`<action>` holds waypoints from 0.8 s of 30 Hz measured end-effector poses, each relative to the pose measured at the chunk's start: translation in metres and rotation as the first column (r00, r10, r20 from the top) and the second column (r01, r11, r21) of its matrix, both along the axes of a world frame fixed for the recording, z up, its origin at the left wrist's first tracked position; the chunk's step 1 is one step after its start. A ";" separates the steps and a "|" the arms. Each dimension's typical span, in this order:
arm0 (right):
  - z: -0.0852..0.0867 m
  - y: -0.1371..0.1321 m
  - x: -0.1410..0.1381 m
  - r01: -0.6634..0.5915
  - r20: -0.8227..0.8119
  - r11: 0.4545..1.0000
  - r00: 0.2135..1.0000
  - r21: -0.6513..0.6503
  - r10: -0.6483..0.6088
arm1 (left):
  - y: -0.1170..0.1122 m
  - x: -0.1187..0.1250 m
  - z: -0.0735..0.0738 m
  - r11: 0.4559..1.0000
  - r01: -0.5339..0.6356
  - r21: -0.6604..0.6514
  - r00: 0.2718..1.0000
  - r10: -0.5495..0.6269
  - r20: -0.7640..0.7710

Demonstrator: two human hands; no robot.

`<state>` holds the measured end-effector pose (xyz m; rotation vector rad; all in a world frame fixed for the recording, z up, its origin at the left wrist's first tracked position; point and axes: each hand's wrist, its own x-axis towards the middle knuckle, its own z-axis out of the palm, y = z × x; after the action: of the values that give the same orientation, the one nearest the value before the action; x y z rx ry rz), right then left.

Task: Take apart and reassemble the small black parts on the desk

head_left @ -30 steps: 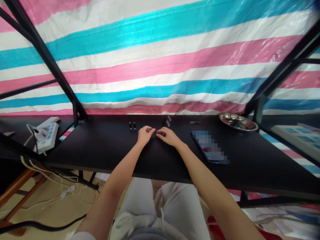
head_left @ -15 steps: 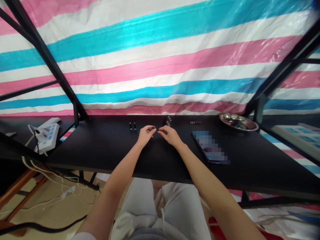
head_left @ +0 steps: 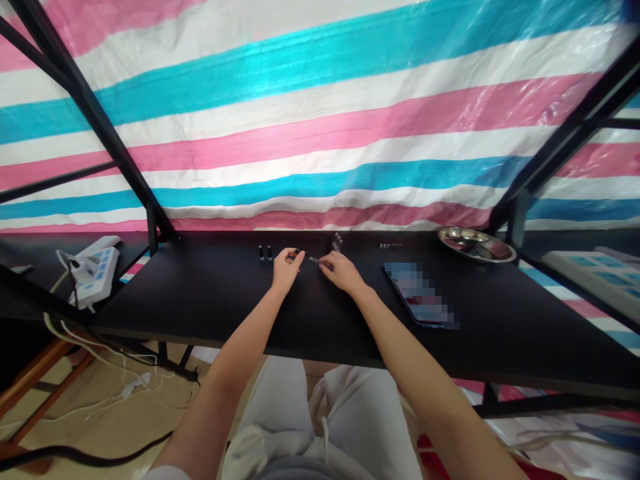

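My right hand [head_left: 343, 271] pinches a slim, clear tube-like piece [head_left: 314, 260] that points left, above the black table. A short gap to its left, my left hand [head_left: 286, 272] has its fingers closed on a small dark piece [head_left: 297, 252], mostly covered by the fingertips. Left of that hand stand two small dark cylinders with pale ends, a left one [head_left: 261, 253] and a right one [head_left: 269, 253]. Just behind my right hand is a cluster of small pale-topped pieces [head_left: 338, 241], partly hidden.
A row of tiny shiny pieces [head_left: 389, 246] lies at the back right, near a round metal plate [head_left: 477, 245]. The phone [head_left: 419, 295] lies right of my right arm. Black frame posts rise at both sides; a white power strip [head_left: 97, 277] is at far left.
My hands have come apart: the left moved slightly left with the dark piece, and the clear tube-like piece now shows in my right fingers. Objects on the table stayed put.
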<state>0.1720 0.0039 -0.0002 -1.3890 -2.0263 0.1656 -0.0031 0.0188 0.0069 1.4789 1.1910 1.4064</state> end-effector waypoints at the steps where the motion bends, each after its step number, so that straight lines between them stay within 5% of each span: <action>1: -0.002 0.002 0.003 0.024 0.026 1.000 0.999 -0.016 -0.024 | 0.000 -0.001 0.000 0.999 -0.040 0.006 0.999 0.040 -0.007; 5: -0.007 0.010 0.014 0.184 0.012 0.982 0.983 -0.050 -0.184 | -0.001 -0.004 0.004 0.994 -0.109 -0.010 0.992 0.108 -0.059; 10: -0.012 0.014 0.024 0.372 -0.060 0.918 0.922 -0.139 -0.383 | -0.004 -0.002 0.007 0.998 -0.057 -0.025 0.995 0.055 -0.084; 24: -0.012 0.024 0.025 0.531 0.047 0.828 0.845 -0.180 -0.533 | -0.003 0.002 -0.003 0.999 0.054 0.005 0.973 -0.052 -0.226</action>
<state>0.1974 0.0277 -0.0118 -2.0165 -1.5668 0.1120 -0.0009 0.0161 0.0034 1.7010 1.2721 1.2352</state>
